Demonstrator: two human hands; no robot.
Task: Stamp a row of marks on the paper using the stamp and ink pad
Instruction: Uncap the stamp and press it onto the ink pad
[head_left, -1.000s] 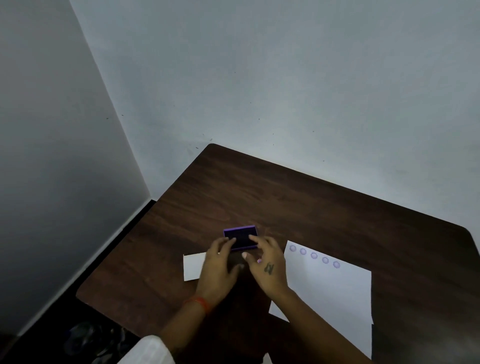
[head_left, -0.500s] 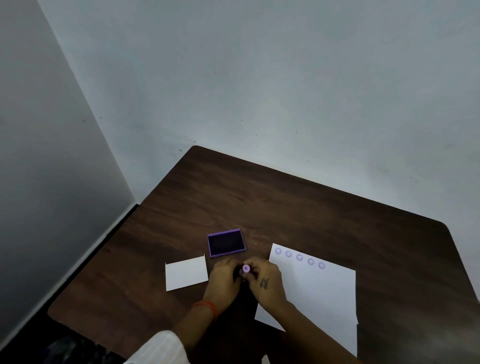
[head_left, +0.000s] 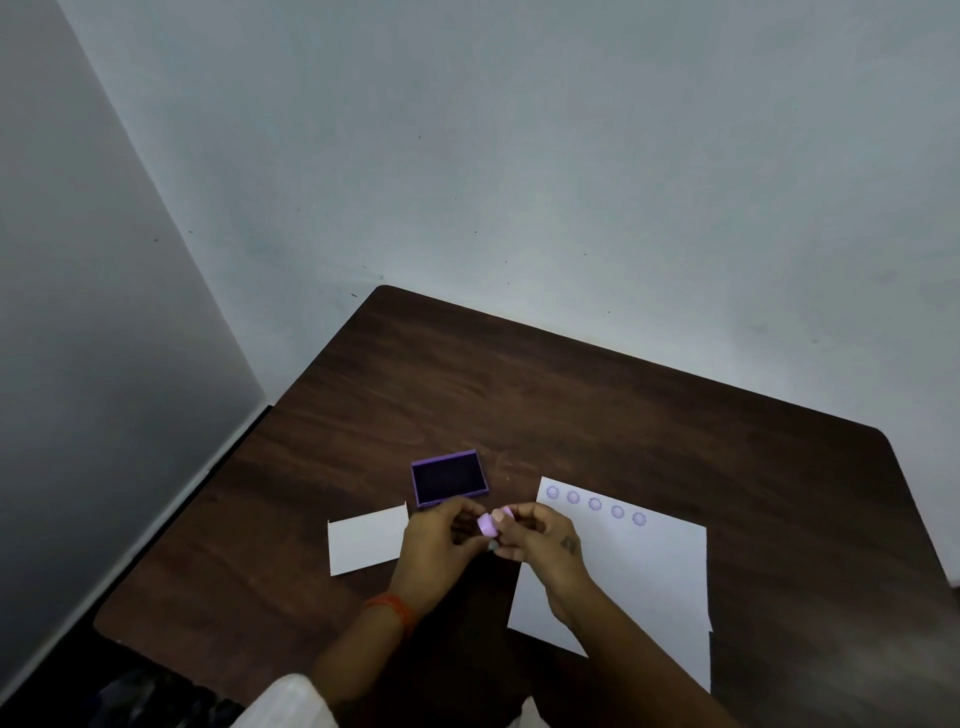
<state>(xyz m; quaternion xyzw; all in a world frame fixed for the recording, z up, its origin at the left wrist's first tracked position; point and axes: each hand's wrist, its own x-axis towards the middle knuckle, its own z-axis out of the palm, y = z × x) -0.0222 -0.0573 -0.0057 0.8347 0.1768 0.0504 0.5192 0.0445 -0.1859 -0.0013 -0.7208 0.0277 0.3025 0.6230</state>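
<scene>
A small lilac stamp (head_left: 487, 524) is pinched between the fingertips of my left hand (head_left: 439, 545) and my right hand (head_left: 540, 538), just above the table. The open purple ink pad (head_left: 450, 478) lies on the table right behind my hands, its dark pad facing up. To the right lies the white paper (head_left: 639, 571), with a row of several purple round marks (head_left: 595, 503) along its top edge. My right forearm covers the paper's lower left part.
A small white card (head_left: 368, 539) lies left of my left hand. The dark wooden table (head_left: 571, 405) stands in a corner, with grey walls behind and to the left. Its left edge drops to the floor.
My hands have drawn back from the ink pad toward me and now hold the stamp between them. The camera view has shifted, so everything sits lower and more to the left.
</scene>
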